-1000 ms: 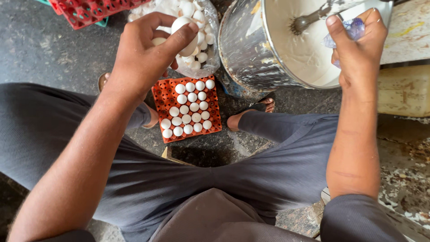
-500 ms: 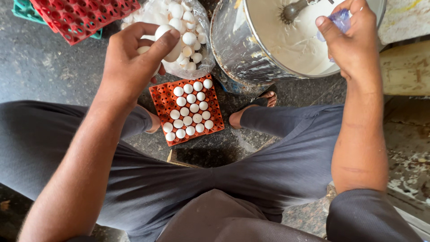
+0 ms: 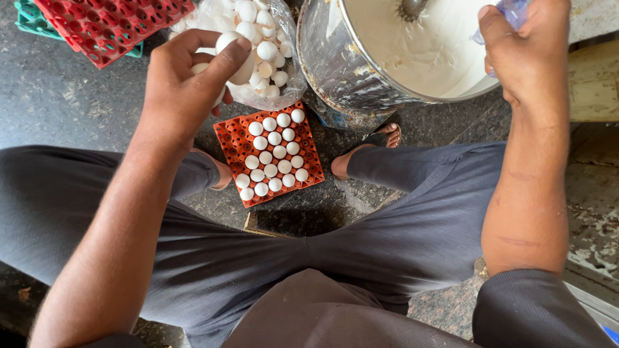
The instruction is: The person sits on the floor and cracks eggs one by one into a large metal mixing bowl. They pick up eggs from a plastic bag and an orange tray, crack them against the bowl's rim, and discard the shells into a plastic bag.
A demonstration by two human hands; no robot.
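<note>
My left hand is closed around white eggs, held just in front of a clear plastic bag of white eggs. Below it on the floor lies an orange egg tray partly filled with white eggs. My right hand grips a small crumpled clear plastic bag over the rim of a large steel pot of white batter. A metal ladle stands in the batter.
Red egg trays are stacked on a green one at the upper left. My sandalled foot rests beside the pot on the dark stone floor. A wooden board lies at right.
My left hand with the eggs has come down and towards me, away from the egg bag. My right hand has risen higher over the pot.
</note>
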